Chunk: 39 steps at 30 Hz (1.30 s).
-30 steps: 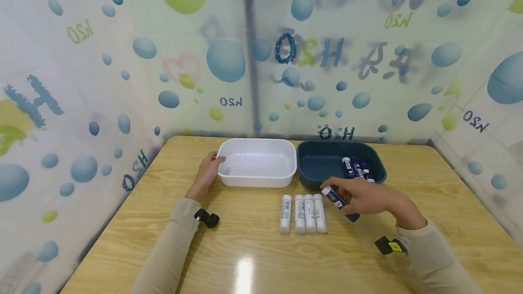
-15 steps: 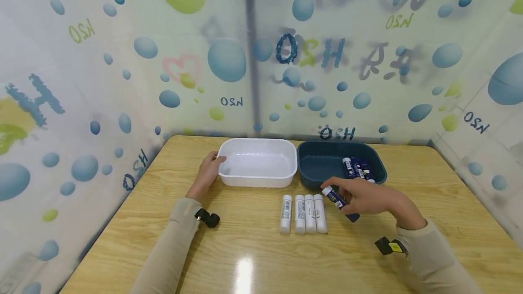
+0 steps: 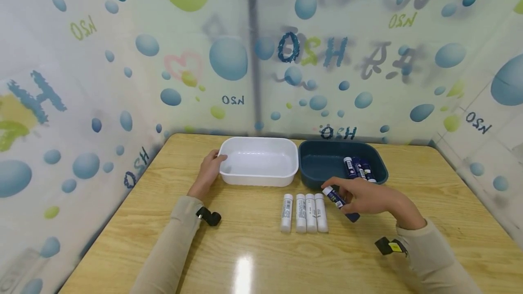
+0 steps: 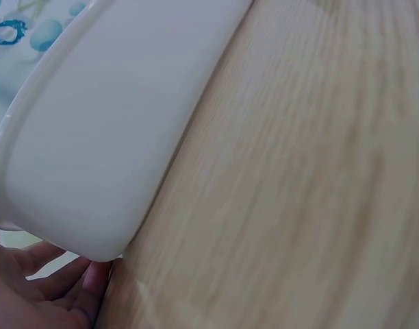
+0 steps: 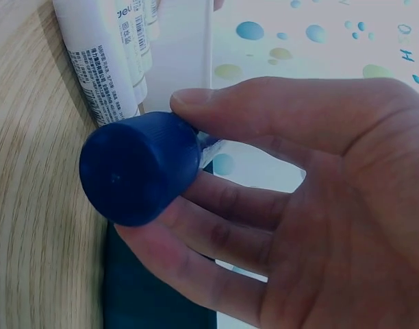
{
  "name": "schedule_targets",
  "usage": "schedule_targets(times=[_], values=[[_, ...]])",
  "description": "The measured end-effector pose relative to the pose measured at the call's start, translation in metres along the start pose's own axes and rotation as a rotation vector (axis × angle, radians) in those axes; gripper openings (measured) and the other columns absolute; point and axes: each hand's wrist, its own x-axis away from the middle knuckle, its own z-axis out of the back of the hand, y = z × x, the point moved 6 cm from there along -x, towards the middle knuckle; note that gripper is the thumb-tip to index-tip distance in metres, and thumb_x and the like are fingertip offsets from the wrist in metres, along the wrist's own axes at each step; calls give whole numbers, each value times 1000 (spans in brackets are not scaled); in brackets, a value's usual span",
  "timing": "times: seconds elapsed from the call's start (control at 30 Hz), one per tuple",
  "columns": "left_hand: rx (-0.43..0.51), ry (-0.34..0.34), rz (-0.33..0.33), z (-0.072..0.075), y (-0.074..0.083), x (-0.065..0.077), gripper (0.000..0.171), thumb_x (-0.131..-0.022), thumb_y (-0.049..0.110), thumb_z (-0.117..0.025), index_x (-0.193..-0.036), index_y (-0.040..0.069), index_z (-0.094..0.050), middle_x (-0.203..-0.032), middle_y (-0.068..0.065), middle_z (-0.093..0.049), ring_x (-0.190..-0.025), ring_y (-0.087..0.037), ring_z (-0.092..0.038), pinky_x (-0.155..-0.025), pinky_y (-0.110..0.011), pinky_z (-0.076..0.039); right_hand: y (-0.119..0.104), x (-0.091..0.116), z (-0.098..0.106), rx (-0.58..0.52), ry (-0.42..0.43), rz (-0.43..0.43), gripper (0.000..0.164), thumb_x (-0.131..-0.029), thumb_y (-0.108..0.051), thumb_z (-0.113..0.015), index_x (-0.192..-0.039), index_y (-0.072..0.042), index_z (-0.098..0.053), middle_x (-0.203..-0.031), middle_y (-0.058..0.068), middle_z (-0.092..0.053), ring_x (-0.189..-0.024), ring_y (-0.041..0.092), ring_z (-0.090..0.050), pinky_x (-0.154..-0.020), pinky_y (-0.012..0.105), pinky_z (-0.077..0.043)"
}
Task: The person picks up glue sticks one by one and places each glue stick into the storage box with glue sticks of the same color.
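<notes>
My right hand (image 3: 363,195) holds a dark blue glue stick (image 3: 334,196) between thumb and fingers, tilted with its white end toward the bins. In the right wrist view its round blue cap (image 5: 120,173) faces the camera. My left hand (image 3: 209,170) grips the left end of a white plastic bin (image 3: 257,180), thumb over the rim and fingers against the outer wall. Several white glue sticks (image 3: 311,214) lie side by side on the table, one a little apart on the left. Three blue glue sticks (image 3: 359,168) lie in the right part of the dark teal bin (image 3: 318,177).
Both bins stand side by side at the back of the wooden table (image 3: 229,248), near a patterned wall curtain (image 3: 302,103). The right hand is just in front of the teal bin and to the right of the white glue sticks.
The head view has shifted very slightly. Both hands keep their holds, and the glue sticks and bins stay in place.
</notes>
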Motion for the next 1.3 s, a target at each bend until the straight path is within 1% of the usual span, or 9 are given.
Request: schedule_targets(times=[0.13,0.33,0.57,0.97,1.3], values=[[1,8,2,1,2,1,55,-106,35,-46,-153,6,-42,-157,-19,-45,-142,-36,-46,-120,-53,-38,1,-1,0,0,6,20,61,-92,-9,-71,-148,-14,-47,-86,1,-54,-66,9,-46,-59,26,-39],[0,14,5,1,0,-1,55,-106,34,-46,-153,6,-42,-156,-19,-45,-141,-36,-47,-120,-53,-38,4,-4,-2,11,8,16,60,-92,-11,-73,-146,-15,-49,-93,2,-58,-75,13,-54,-63,26,-45],[-5,15,2,0,-1,-1,56,-105,35,-46,-154,6,-42,-153,-20,-47,-139,-36,-48,-119,-52,-39,8,-6,-5,19,6,3,59,-92,-13,-73,-146,-17,-50,-97,0,-59,-79,13,-55,-65,26,-47],[16,13,12,-1,-2,-2,56,-106,35,-45,-155,7,-41,-156,-18,-45,-141,-35,-47,-120,-52,-38,9,-9,-8,29,7,19,56,-92,-13,-73,-144,-19,-52,-84,-4,-55,-69,9,-50,-61,25,-40],[16,29,8,-1,-2,-2,55,-105,33,-46,-153,6,-43,-155,-19,-47,-140,-36,-48,-120,-52,-38,10,-10,-9,28,7,15,56,-92,-13,-73,-144,-18,-52,-84,-4,-56,-69,10,-50,-62,25,-40]])
